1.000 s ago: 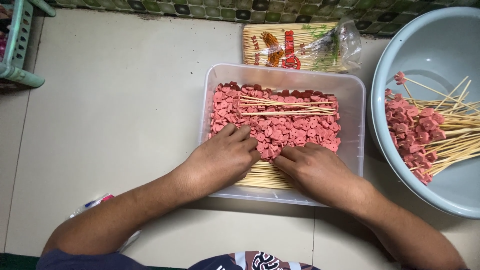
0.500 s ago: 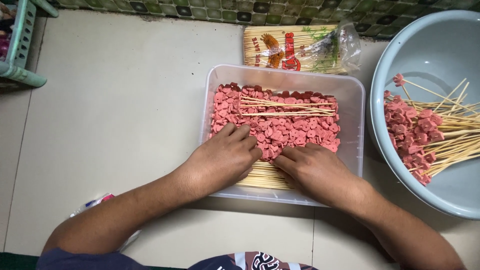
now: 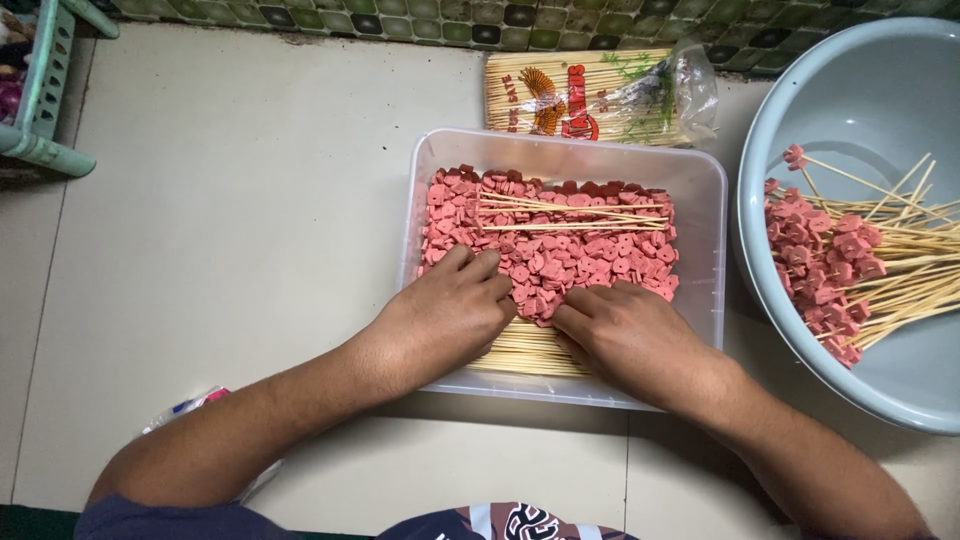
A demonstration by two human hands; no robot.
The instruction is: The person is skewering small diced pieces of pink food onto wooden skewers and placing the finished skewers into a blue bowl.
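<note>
— What's around me, biggest first?

— I see the tiled floor (image 3: 230, 200), then a grey basin (image 3: 860, 90) at the right with finished skewers (image 3: 850, 260) heaped in it. A clear tub (image 3: 705, 190) sits in the middle, just beside the basin. A packet of sticks (image 3: 600, 95) lies behind the tub, against the wall tiles. A green basket (image 3: 45, 90) stands far left.

— Room to move?

— The floor lies open left of the tub; on the right the basin's rim crowds it.

— And the hands?

— My left hand (image 3: 440, 320) and right hand (image 3: 630, 335) rest palm down in the tub's near half, fingers loosely curled on the pink slices (image 3: 560, 250), gripping nothing I can make out. Bare sticks (image 3: 570, 210) lie across the slices; more lie under my palms.
</note>
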